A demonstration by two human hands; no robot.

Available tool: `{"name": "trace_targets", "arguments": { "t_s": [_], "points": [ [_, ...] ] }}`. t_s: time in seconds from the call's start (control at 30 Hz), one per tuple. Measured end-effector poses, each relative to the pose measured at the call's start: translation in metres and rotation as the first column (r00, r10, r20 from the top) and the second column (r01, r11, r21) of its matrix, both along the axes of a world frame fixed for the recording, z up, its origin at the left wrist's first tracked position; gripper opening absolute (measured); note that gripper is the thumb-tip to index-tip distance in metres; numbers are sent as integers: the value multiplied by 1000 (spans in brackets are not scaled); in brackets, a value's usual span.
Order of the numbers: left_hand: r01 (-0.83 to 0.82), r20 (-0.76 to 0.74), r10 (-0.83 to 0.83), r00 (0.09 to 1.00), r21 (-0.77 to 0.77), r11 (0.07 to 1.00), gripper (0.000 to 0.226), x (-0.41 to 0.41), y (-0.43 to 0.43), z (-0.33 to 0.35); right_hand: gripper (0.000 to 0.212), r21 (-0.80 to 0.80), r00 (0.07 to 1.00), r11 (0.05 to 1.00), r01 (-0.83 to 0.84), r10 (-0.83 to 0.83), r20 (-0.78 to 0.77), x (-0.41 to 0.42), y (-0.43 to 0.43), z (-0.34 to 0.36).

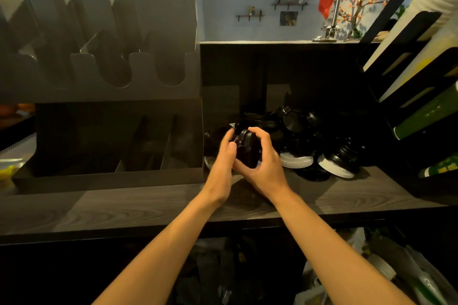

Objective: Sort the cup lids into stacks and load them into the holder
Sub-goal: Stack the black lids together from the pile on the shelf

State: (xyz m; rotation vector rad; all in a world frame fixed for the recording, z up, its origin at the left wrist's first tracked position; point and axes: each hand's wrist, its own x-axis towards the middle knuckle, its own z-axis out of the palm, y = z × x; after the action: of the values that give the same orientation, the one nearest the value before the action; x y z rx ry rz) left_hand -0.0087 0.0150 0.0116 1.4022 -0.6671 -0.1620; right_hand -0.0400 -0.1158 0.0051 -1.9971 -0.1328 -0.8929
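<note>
A small stack of black cup lids [247, 147] stands on edge between my two hands, just above the dark wooden counter [124, 208]. My left hand [223, 168] presses against its left face with thumb and fingers. My right hand [265, 163] curls round the stack from the right and over the top. Behind them lies a loose heap of black lids [302, 129], and beside it white lids [296, 160] in short stacks. The grey holder [104, 131] with slanted slots stands at the left; its lower slots show no lids.
A black rack with green and white cup sleeves [421, 116] leans in at the right. The upper tier of the holder [138, 67] has U-shaped cut-outs. A raised ledge [272, 43] runs behind the lids. Bags and clutter sit below the counter.
</note>
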Motion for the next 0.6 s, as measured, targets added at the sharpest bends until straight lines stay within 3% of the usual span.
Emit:
{"name": "trace_targets", "arguments": {
  "t_s": [0.07, 0.17, 0.23, 0.3, 0.43, 0.6],
  "points": [
    [74, -159, -82, 984, -53, 996, 53, -2, 0, 1, 85, -36, 998, 999, 32, -34, -51, 0, 1, -1],
    [37, -342, -88, 936, -154, 987, 44, -1, 3, 7, 93, -115, 990, 993, 18, -33, -137, 1, 1, -1],
    [7, -382, -89, 920, -211, 977, 43, 1, 3, 8, 92, -116, 982, 989, -86, 65, -175, 2, 1, -2],
    [-28, -425, -80, 902, -241, 970, 41, 2, 4, 10, 89, -144, 984, 986, -86, 61, -166, 3, 0, -4],
    [-66, -458, -81, 885, -295, 953, 46, 3, 6, 12, 88, -231, 991, 965, 126, -133, -14, 4, 4, -3],
    [39, -440, -186, 879, -322, 946, 59, 2, 8, 11, 91, -236, 969, 940, 247, -236, 76, 6, 8, -2]
  ]
}}
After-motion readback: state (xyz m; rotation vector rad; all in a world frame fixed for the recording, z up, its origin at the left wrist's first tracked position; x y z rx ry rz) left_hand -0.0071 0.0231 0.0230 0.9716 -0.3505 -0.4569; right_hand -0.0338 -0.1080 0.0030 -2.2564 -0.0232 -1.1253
